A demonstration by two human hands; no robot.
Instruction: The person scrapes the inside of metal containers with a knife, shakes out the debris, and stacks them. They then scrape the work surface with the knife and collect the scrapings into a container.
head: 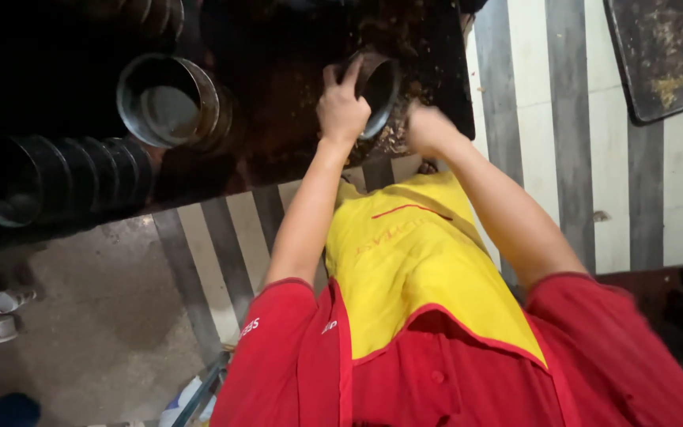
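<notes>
Red sleeves and the yellow bib of my apron (pixel 413 261) fill the near edge of what I see, and both my bare forearms run forward from there to the dark work surface (pixel 278 87). My left hand (pixel 341 107) is clamped over the rim of a round metal tin (pixel 379 91), thumb and fingers curled around its edge, so the tin stands tipped on its side with the open mouth facing right. My right hand (pixel 428 130) sits just beside the tin's lower edge, down in the brown crumbly stuff (pixel 393 134) scattered there; it is blurred, and I cannot tell whether those fingers are cupped, flat or pinching anything.

To do this well, I judge the left grip should stay firm on the rim and the tin stay tilted, so the mouth meets what the right hand works toward it (a slack wrist would let it roll). Short, low sweeps would keep the crumbs off the striped tiles (pixel 531 119).

Off to my left another empty tin (pixel 169 101) stands open, and a row of nested tins (pixel 65 178) lies on its side nearer me. A dirty flat tray (pixel 662 55) rests at the far right.
</notes>
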